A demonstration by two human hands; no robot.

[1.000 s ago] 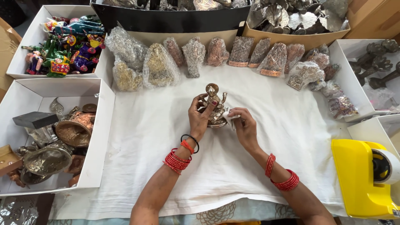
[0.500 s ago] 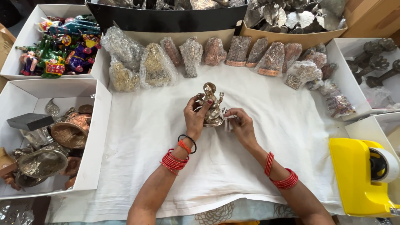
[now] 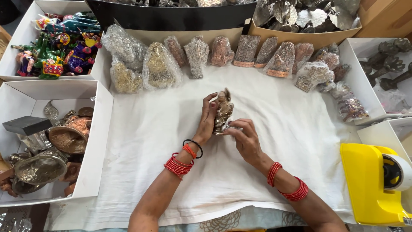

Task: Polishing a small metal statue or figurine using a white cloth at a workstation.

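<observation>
A small metal figurine [image 3: 223, 110], brass and copper in colour, is held above the white cloth [image 3: 141, 163] at the middle of the table. My left hand [image 3: 207, 120] grips its left side, fingers wrapped around it. My right hand [image 3: 243, 136] holds its base from the lower right, fingertips pinching near the bottom edge. Both wrists wear red bangles.
A row of plastic-wrapped figurines [image 3: 159, 65] lines the cloth's far edge. A white box of metal bowls and bells [image 3: 64, 137] sits left, a box of painted toys [image 3: 56, 47] at far left. A yellow tape dispenser [image 3: 377, 180] stands at right, with boxes of metal pieces [image 3: 386, 64] beyond.
The figurine has turned in my hands and now shows a narrower side. My hands stay at the middle of the cloth.
</observation>
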